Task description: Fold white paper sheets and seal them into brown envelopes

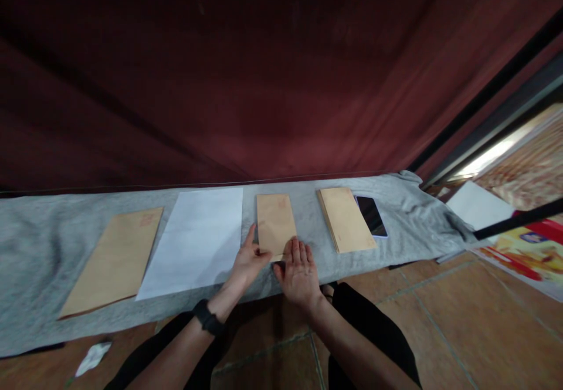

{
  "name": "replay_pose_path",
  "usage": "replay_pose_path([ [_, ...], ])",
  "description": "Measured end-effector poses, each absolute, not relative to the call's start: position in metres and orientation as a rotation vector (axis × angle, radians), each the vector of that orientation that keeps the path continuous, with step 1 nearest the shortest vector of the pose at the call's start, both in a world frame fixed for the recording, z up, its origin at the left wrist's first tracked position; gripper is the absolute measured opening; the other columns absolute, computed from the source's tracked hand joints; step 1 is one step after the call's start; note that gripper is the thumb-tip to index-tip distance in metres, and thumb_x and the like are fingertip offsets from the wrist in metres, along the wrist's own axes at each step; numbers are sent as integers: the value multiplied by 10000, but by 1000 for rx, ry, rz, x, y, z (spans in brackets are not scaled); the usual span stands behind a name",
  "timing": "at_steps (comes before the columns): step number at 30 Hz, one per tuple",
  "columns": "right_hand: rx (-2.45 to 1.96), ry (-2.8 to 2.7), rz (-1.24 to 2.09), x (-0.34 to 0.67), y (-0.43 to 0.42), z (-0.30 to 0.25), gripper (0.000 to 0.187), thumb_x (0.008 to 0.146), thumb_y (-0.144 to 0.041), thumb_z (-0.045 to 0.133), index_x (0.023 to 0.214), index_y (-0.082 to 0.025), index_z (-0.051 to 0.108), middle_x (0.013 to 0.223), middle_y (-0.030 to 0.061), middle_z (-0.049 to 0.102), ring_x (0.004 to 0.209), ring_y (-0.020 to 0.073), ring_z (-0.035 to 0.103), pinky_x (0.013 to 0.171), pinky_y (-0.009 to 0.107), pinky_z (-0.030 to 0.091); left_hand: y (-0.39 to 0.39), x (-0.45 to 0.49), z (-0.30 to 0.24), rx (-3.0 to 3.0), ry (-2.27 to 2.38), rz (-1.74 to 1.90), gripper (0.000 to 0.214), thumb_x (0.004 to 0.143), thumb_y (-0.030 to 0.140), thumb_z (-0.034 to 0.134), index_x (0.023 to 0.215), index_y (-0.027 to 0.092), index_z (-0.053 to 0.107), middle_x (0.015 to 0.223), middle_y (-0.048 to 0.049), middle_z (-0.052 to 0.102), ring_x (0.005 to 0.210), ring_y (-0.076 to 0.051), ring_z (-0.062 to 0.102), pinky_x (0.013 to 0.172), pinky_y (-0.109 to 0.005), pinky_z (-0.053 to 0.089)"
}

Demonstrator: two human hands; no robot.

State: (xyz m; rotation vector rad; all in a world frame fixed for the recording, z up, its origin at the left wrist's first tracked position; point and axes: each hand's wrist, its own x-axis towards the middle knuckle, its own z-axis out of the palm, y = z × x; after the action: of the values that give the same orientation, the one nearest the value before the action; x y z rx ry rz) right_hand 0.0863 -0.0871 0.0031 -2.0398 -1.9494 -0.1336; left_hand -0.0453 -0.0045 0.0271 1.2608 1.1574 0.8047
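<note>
A small brown paper envelope lies flat in front of me on a grey cloth, its flap end toward me. My left hand is at its lower left corner, the index finger stretched along the side edge and the thumb gripping the near edge. Flat on the lower right corner rests my right hand, fingers straight and side by side, pressing on the paper. To the left is a sheet of white paper, and beyond it a larger brown envelope. A stack of brown envelopes sits to the right.
A phone lies partly under the stack's right side. The grey cloth covers a narrow ledge against a dark red curtain. Below are floor tiles with a crumpled white tissue. A colourful printed box is at right.
</note>
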Motion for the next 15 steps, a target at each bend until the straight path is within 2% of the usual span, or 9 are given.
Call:
replay_pose_path([
  [3,-2075,-1926,-62,94,-83,24,539,948,-316,537,1417,-54,493,1372,254,566,1243,361,541,1043,508,419,-12,-38,45,1170,1004,883,1087,744,221,700,1592,152,23,964,-26,721,896,-186,680,845,-295,514],
  [6,-2041,-1770,135,110,-77,45,415,968,-206,445,1362,-136,559,1138,177,667,1037,281,630,903,410,483,-18,-34,62,1253,851,911,966,839,361,679,1595,231,92,1054,-42,701,929,-185,676,833,-306,533],
  [8,-1901,-1518,376,121,-72,52,353,1000,-293,413,1241,-172,640,1037,134,675,923,240,650,838,360,499,-18,-34,64,1278,843,957,840,895,466,621,1581,255,184,1107,-59,678,968,-194,669,835,-322,543],
  [10,-1698,-1159,702,126,-69,52,403,1002,-461,410,1033,-179,697,837,83,670,757,209,648,760,336,519,-15,-34,59,1249,942,1015,781,889,528,615,1545,249,296,1156,-77,654,1008,-210,659,832,-333,550],
  [12,-1454,-785,1022,125,-68,47,468,938,-609,482,886,-190,683,664,21,618,615,178,607,686,323,539,-12,-35,49,1193,1041,993,769,859,551,646,1500,219,382,1145,-94,656,990,-225,666,798,-340,561],
  [15,-1149,-415,1339,113,-70,38,459,794,-647,683,871,-195,667,675,-9,642,567,133,577,629,286,561,-11,-36,37,1146,1015,852,813,833,530,680,1504,191,369,1009,-83,697,882,-228,692,736,-351,568],
])
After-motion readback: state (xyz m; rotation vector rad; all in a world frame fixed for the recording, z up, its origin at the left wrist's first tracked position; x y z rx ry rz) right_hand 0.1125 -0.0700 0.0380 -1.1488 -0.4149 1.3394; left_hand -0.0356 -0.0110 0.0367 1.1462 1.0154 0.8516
